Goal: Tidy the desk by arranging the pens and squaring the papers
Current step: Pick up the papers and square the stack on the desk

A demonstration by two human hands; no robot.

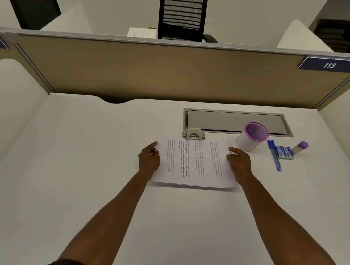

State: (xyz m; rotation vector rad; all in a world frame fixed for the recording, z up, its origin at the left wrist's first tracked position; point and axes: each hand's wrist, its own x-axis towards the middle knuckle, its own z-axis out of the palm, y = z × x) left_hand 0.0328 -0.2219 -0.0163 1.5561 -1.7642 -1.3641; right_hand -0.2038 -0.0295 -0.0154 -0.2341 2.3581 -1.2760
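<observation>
Mid-frame, left hand (149, 158) pinching the papers (193, 162) at their left edge, fingers curled. Right hand (239, 160) gripping the opposite edge, thumb on top. Lower edge lifted slightly off the desk (89, 169).

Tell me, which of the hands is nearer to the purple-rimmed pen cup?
The right. The right hand grips the right edge of the papers, just left of the pen cup. The left hand holds the papers' far left edge, the whole sheet away.

Left hand (149, 160) and right hand (239, 161) forward, arms outstretched (fingers loosely curled).
</observation>
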